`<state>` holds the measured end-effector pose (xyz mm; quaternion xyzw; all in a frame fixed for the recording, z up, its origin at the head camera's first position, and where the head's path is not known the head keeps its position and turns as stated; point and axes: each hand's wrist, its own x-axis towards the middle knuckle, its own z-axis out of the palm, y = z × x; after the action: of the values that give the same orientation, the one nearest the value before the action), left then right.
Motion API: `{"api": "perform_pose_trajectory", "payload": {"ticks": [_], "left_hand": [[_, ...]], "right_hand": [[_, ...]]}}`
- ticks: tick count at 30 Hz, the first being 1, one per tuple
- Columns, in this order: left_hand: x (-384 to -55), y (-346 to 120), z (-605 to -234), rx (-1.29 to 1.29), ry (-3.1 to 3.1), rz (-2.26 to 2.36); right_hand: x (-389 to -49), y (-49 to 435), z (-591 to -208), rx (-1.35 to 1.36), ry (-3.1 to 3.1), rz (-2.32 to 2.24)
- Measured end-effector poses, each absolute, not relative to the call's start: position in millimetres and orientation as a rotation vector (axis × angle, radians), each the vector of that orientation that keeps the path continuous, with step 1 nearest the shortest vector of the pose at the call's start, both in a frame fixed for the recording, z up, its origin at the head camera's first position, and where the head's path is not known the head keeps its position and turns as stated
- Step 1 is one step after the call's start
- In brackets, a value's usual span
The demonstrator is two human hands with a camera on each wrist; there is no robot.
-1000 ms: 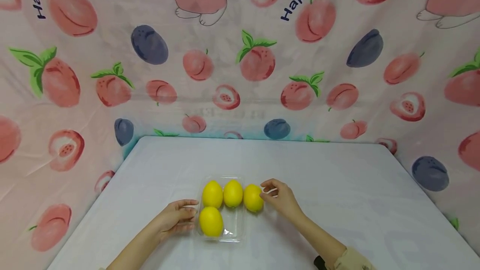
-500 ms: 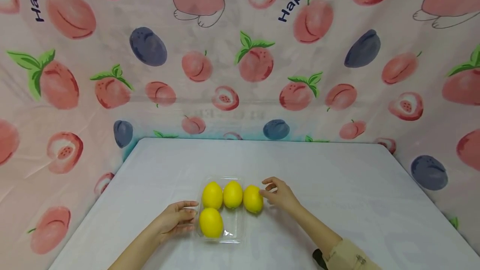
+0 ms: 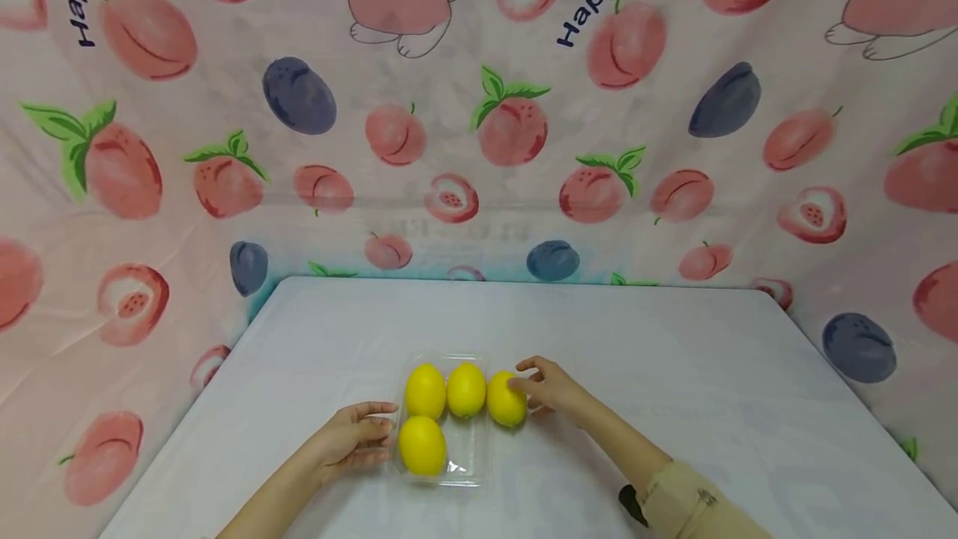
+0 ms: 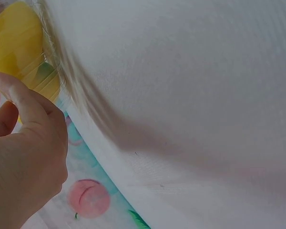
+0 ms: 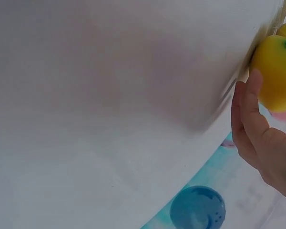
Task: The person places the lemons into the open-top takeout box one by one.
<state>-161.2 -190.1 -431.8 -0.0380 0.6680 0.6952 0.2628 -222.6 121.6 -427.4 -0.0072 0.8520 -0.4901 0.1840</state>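
Observation:
A clear plastic tray holds three yellow lemons: a back-left lemon, a back-right lemon and a front-left lemon. Just outside its right wall sits a loose lemon. My left hand is at the tray's left wall with its fingers loosely extended; in the left wrist view a fingertip overlaps the wall. At the loose lemon's right side is my right hand, a fingertip over its surface. The right wrist view shows fairly straight fingers against this lemon.
A white table bears the tray. Patterned fruit cloth rises behind and beside the table. A dark object lies by the right sleeve, partly covered by it.
My right hand has drawn back slightly, then moved left, so its fingertips now overlap the loose lemon more. The left hand, tray and lemons have hardly moved.

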Motion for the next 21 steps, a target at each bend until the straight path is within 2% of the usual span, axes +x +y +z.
{"api": "perform_pose_trajectory", "payload": {"ticks": [21], "left_hand": [[-162.7,-191.6,-435.0,-0.137,1.795,1.899]], "right_hand": [[-228.2,114.4,-429.7,-0.029,2.345,-1.347]]}}
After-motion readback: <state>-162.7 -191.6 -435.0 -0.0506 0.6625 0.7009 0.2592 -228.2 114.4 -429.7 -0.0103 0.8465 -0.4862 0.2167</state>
